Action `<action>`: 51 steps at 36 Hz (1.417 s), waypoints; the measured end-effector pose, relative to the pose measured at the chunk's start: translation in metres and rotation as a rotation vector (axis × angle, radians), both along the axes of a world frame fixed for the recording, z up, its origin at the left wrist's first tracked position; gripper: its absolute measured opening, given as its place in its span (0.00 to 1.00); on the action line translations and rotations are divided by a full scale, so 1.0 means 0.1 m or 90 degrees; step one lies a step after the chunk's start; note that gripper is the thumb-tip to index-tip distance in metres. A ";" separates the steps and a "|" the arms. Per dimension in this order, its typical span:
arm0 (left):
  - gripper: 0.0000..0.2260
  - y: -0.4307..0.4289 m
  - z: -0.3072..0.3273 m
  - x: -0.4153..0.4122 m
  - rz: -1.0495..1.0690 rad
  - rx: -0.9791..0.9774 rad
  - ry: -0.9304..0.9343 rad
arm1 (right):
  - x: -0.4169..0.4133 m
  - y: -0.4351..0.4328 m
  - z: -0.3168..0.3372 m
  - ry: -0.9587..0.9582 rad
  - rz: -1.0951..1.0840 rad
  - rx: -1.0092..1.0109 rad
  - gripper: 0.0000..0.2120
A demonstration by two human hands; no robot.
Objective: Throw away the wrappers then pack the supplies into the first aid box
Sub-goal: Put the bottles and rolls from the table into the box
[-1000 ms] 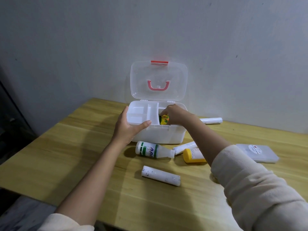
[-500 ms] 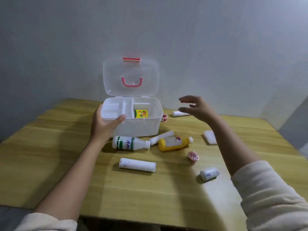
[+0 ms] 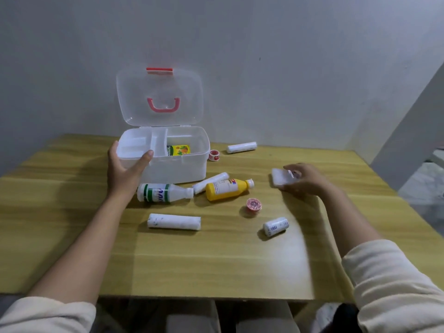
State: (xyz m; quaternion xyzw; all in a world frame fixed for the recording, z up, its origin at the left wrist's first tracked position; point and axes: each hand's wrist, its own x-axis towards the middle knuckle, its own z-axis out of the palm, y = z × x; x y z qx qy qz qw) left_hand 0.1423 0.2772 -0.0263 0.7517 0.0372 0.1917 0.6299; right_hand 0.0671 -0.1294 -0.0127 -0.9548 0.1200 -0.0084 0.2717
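The white first aid box (image 3: pixel 189 168) stands open at the back of the wooden table, its clear lid upright. A small yellow carton (image 3: pixel 179 150) lies inside its right part. My left hand (image 3: pixel 125 170) grips the box's front left rim. My right hand (image 3: pixel 304 180) closes on a flat white packet (image 3: pixel 280 177) on the table's right side. In front of the box lie a white bottle with green stripes (image 3: pixel 164 193), a yellow bottle (image 3: pixel 227 189), white bandage rolls (image 3: pixel 174 221) (image 3: pixel 211 182), a pink round lid (image 3: pixel 254 204) and a small white roll (image 3: pixel 275 226).
A red-and-white tape roll (image 3: pixel 214 155) sits right of the box, with another white bandage roll (image 3: pixel 241 147) behind it near the wall. The table's front edge (image 3: pixel 216 298) is close to my body. A grey wall rises just behind the box.
My right hand left the yellow carton in the box, swung right and came down onto the flat white packet. My left hand stayed on the box rim. The view shifted right.
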 end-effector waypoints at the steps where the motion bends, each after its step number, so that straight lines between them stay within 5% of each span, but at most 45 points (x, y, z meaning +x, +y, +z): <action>1: 0.38 0.00 0.00 0.00 0.001 -0.001 -0.001 | 0.00 0.02 -0.02 -0.016 -0.018 -0.012 0.35; 10: 0.38 0.00 0.02 -0.03 -0.010 -0.006 0.001 | 0.24 0.50 0.11 -0.166 0.006 0.079 0.30; 18: 0.38 0.03 0.01 -0.02 -0.022 -0.007 -0.005 | 0.69 1.39 0.79 -0.261 0.185 0.135 0.32; 30: 0.41 0.07 -0.02 0.00 -0.009 0.029 -0.012 | 1.22 2.16 0.79 -0.118 0.346 -0.214 0.30; 40: 0.35 0.02 -0.02 0.00 0.031 0.033 -0.039 | 1.35 2.36 0.58 -0.037 0.376 -0.200 0.30; 51: 0.41 0.18 0.06 0.10 -0.028 0.081 0.004 | 1.38 2.22 0.75 0.025 0.351 -0.285 0.32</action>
